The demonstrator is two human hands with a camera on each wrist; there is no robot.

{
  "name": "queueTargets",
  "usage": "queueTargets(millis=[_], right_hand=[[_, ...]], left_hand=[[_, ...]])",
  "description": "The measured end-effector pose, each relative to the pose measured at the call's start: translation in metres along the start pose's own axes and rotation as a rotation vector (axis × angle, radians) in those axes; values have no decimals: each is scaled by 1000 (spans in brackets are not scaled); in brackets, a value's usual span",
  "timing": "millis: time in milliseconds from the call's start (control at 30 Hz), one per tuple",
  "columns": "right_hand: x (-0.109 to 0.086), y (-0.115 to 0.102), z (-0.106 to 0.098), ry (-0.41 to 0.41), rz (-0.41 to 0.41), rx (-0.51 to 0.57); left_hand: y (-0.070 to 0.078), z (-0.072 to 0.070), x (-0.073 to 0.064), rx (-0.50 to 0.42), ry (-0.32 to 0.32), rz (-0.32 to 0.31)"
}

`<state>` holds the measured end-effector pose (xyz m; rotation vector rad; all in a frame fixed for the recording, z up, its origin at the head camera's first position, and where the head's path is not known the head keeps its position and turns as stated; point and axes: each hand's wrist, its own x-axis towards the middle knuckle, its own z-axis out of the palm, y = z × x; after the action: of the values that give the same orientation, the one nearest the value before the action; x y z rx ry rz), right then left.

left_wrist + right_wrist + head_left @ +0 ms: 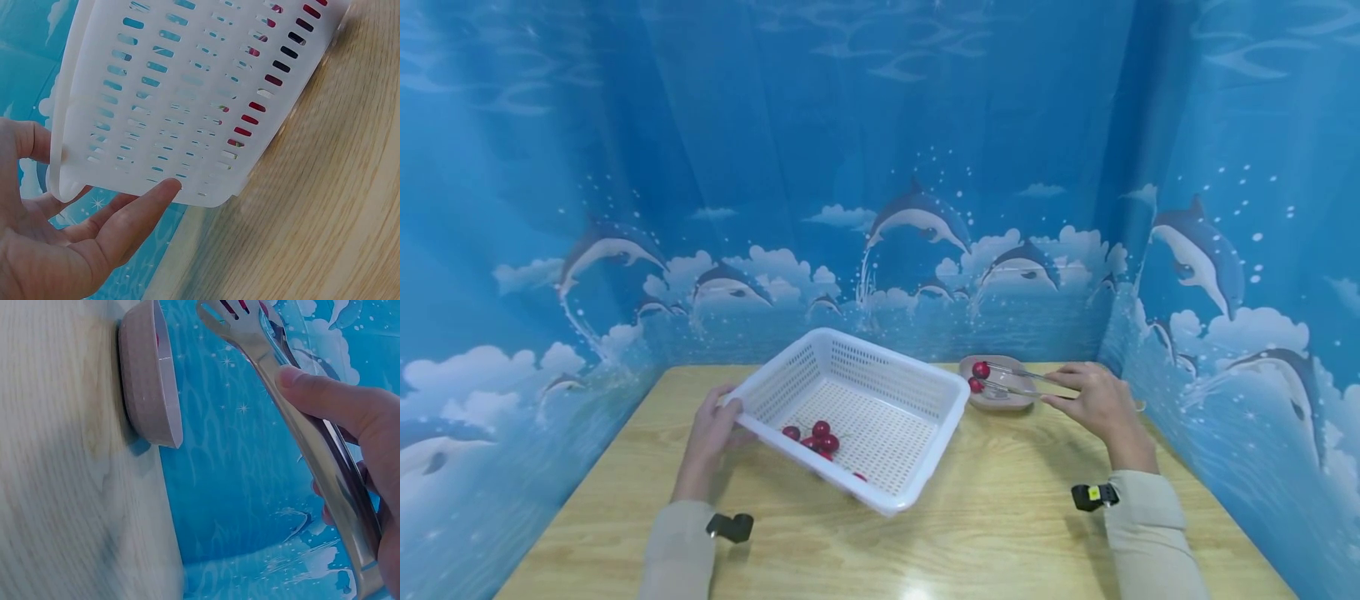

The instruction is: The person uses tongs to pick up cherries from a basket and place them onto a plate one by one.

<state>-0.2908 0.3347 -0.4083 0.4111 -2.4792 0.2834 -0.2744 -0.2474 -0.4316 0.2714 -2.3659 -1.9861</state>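
A white perforated plastic basket (pixel 917 487) is held tilted over the table, with several red cherries (pixel 821 429) gathered along its near side. My left hand (pixel 709 425) grips its left corner; in the left wrist view, fingers (pixel 140 219) press the outer wall near the rim. Metal tongs (pixel 290 419) are in my right hand (pixel 1097 402), thumb on one arm. Their slotted tips hold a cherry (pixel 981 370) over a small pinkish bowl (pixel 1011 402). A second cherry (pixel 975 385) shows just below it; red is also visible inside the bowl in the right wrist view.
Beneath everything is a light wood-grain table (pixel 970 533). Blue curtains (pixel 850 100) printed with dolphins stand behind it and along both sides. The bowl sits close to the table's back edge, right of the basket.
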Motion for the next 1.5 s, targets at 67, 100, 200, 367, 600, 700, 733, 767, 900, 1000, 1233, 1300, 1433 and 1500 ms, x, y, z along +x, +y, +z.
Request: queueTargets(millis=[67,100,200,367,600,700,733,767,900,1000,1233,1300,1433,1500], right_hand=[[0,1,1,-6,5,0],[0,2,2,-13,9,0],[0,4,4,-46,24,-1],[0,9,7,-107,50,-15],[1,8,8,-183,75,-44],[1,7,9,-201,74,-46],[2,7,9,-206,75,-45],[2,7,10,-210,76,-44],[2,7,13,-217,81,-42],[2,8,16,-213,76,-52],[1,8,20,-201,81,-54],[1,8,20,-203,82,-49],[1,8,21,-208,80,-43],[1,8,21,-210,82,-43]], left_hand=[[0,0,0,2,2,5],[0,0,1,4,4,6],[-1,0,1,-2,7,9],[-2,0,2,-14,9,7],[-2,1,3,-13,7,-1],[-2,0,3,-26,5,4],[-2,0,3,-22,6,3],[-2,0,3,-16,6,1],[-2,0,3,5,6,-2],[-2,0,4,-2,7,-4],[-2,0,4,-20,9,-3],[-2,0,4,-23,10,-2],[-2,0,4,-24,10,2],[-3,0,4,-18,9,4]])
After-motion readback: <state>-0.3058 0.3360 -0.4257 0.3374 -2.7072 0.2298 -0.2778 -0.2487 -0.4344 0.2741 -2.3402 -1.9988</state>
